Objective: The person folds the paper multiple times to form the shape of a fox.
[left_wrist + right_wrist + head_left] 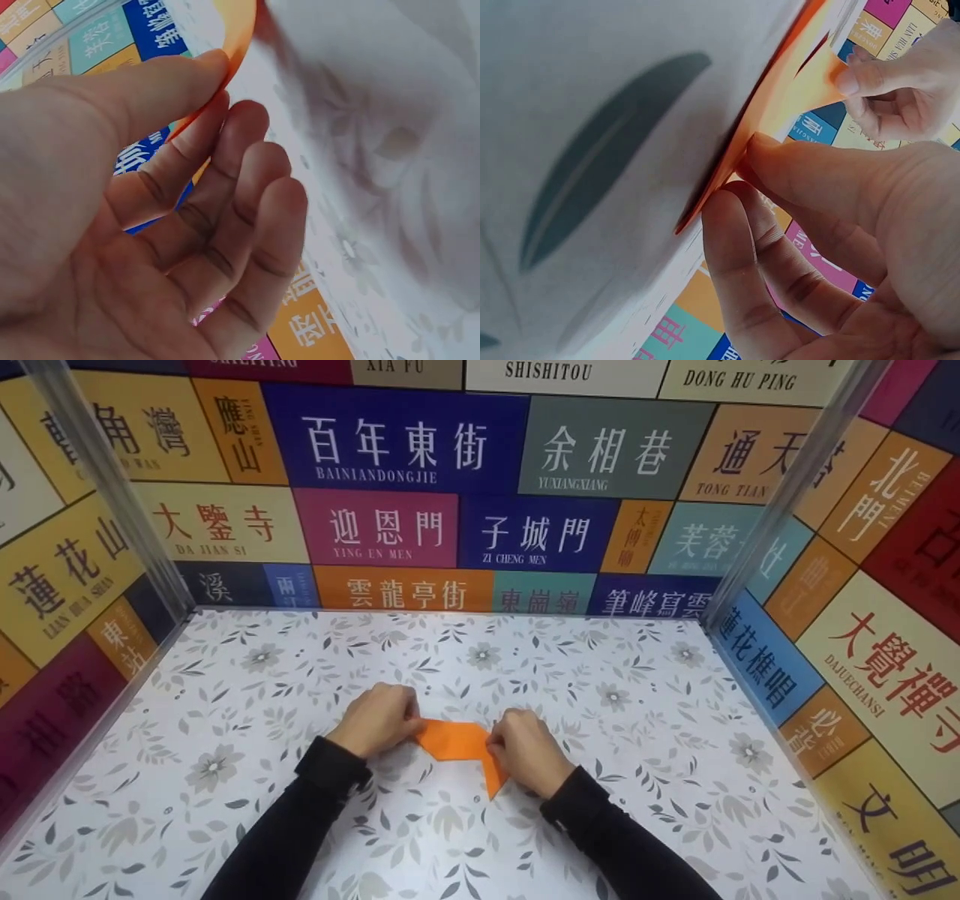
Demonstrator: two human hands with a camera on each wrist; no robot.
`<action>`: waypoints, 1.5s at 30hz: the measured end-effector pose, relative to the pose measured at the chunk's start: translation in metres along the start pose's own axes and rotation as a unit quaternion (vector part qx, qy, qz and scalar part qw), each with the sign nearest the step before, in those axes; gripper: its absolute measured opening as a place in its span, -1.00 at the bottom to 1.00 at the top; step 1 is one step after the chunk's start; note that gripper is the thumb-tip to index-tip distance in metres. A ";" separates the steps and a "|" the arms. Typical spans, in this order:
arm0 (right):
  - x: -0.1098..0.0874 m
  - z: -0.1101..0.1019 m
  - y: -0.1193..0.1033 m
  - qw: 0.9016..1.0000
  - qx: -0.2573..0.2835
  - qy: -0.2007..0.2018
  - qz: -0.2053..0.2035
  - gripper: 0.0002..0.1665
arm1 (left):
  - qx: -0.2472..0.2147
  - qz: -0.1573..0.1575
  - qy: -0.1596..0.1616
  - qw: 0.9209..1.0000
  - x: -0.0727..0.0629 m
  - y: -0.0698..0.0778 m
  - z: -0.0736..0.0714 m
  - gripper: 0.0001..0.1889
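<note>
A folded piece of orange paper (456, 741) spans the gap between both hands, low over the patterned tabletop. Its left end is pinched between thumb and index finger of my left hand (381, 718); in the left wrist view the other fingers curve loosely beside the orange edge (238, 34). On the other side my right hand (529, 750) pinches the paper's right part, where a pointed flap (492, 778) angles down toward me. The right wrist view shows the thumb and fingertips at the layered orange edge (742, 150), with the left hand (900, 82) holding the far end.
The white tabletop (225, 825) carries a grey leaf and flower print. Panels of colourful signs stand at the back (397, 442), left and right (862, 660). Clear corner strips (112, 487) join the panels.
</note>
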State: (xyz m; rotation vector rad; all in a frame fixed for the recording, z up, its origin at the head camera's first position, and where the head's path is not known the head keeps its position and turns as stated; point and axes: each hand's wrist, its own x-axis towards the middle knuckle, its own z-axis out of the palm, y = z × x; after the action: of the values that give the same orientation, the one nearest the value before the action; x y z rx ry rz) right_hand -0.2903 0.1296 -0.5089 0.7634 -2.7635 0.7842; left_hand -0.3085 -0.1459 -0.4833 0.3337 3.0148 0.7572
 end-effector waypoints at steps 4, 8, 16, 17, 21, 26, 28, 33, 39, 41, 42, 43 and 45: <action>0.001 0.000 -0.001 1.000 0.005 0.000 -0.001 -0.88 | -0.007 0.011 0.007 1.000 -0.005 0.006 -0.006 -0.81; 0.002 -0.001 -0.001 1.000 0.008 0.000 -0.003 -0.88 | -0.010 0.023 0.016 1.000 -0.011 0.015 -0.009 -0.81; 0.000 -0.001 -0.001 1.000 0.010 0.001 0.000 -0.83 | -0.012 0.082 0.035 0.996 -0.020 0.026 -0.001 -0.78; 0.000 -0.001 -0.001 1.000 0.009 0.001 0.000 -0.83 | -0.011 0.092 0.037 0.995 -0.021 0.027 0.001 -0.78; 0.001 -0.001 0.000 1.000 0.007 -0.001 -0.001 -0.84 | -0.018 0.121 0.031 0.992 -0.023 0.031 0.009 -0.80; 0.000 -0.001 0.001 1.000 0.001 0.005 -0.018 -0.84 | -0.041 0.153 0.009 0.987 -0.027 0.036 0.019 -0.82; 0.000 -0.002 0.001 1.000 0.003 0.009 -0.023 -0.84 | -0.041 0.166 0.006 0.985 -0.027 0.038 0.023 -0.82; -0.001 -0.003 0.003 1.000 0.017 0.003 -0.010 -0.84 | -0.036 0.191 0.008 0.981 -0.028 0.043 0.030 -0.81; 0.000 -0.003 0.003 1.000 0.018 0.002 -0.010 -0.86 | -0.044 0.206 -0.004 0.978 -0.029 0.045 0.039 -0.78; 0.000 -0.003 0.002 1.000 0.016 0.003 -0.011 -0.86 | -0.051 0.208 -0.006 0.977 -0.029 0.046 0.041 -0.79; 0.000 -0.004 0.002 1.000 0.017 0.003 -0.011 -0.86 | -0.053 0.209 -0.007 0.977 -0.029 0.047 0.042 -0.80; 0.000 -0.004 0.002 1.000 0.016 0.003 -0.012 -0.86 | -0.054 0.208 -0.007 0.977 -0.029 0.047 0.043 -0.80; 0.001 -0.004 0.002 1.000 0.016 0.003 -0.012 -0.86 | -0.058 0.206 -0.006 0.977 -0.030 0.048 0.045 -0.80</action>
State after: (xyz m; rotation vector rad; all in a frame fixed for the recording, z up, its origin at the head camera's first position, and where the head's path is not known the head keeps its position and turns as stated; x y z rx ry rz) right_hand -0.2919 0.1326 -0.5066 0.7976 -2.7368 0.8262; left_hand -0.2666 -0.0904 -0.5017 0.9745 2.9020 0.9390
